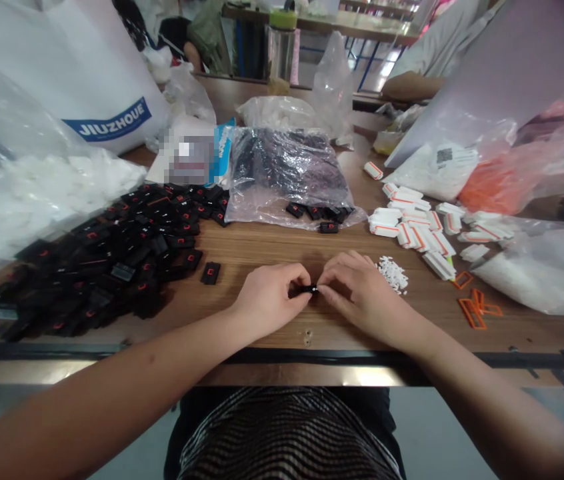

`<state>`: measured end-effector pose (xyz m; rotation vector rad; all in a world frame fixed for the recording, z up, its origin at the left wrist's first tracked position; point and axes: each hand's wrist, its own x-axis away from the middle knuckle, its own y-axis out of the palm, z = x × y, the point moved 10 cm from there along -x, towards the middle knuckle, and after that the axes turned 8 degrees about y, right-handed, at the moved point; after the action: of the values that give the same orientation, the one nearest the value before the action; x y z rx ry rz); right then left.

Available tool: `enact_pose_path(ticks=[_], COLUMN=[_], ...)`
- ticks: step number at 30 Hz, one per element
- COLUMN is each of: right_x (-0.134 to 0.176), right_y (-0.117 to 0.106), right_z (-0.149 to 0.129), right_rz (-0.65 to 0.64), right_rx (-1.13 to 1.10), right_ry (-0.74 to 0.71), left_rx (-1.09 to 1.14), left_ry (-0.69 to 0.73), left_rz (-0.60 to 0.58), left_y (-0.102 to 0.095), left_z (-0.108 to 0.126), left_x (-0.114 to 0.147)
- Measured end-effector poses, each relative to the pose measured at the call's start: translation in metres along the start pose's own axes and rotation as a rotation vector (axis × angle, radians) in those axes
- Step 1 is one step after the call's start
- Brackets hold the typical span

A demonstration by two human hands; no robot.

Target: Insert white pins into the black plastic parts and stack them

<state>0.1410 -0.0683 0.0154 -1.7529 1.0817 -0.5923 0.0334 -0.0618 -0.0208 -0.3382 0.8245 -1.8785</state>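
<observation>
My left hand (276, 293) is closed on a small black plastic piece (306, 289), held just above the table in front of me. At its right end my right hand (349, 285) pinches with thumb and forefinger, where a tiny white bit (314, 289) shows. The fingers cover most of both parts. To the right of my right hand lies a small pile of tiny white pieces (393, 275). A single black plastic piece with a red mark (211, 272) rests left of my left hand, beside a large heap of similar black pieces (132, 247).
A clear bag of black pieces (287, 167) lies ahead. White pieces with orange strips (415, 223) and loose orange frames (473, 312) sit at right. Large white bags (62, 60) flank the table; a bottle (281, 53) stands behind. Another person's arm (412, 85) rests at the far right.
</observation>
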Motion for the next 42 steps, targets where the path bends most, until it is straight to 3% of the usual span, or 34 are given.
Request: enact_pose_path(ticks=[30,35,42], right_x=[0.001,0.009,0.014], right_y=[0.000,-0.010,-0.003], right_z=[-0.017,-0.019,-0.028], right_rz=[-0.029,0.054,0.128], right_rx=[0.124,0.127,0.203], right_ry=[-0.074,-0.122,-0.136], left_rx=[0.001,-0.007,-0.020], left_ry=[-0.011,-0.011,-0.012], left_rz=[-0.004,-0.008,-0.006], left_y=[0.000,0.000,0.001], left_z=[0.000,0.000,-0.004], left_x=[-0.001,-0.001,-0.001])
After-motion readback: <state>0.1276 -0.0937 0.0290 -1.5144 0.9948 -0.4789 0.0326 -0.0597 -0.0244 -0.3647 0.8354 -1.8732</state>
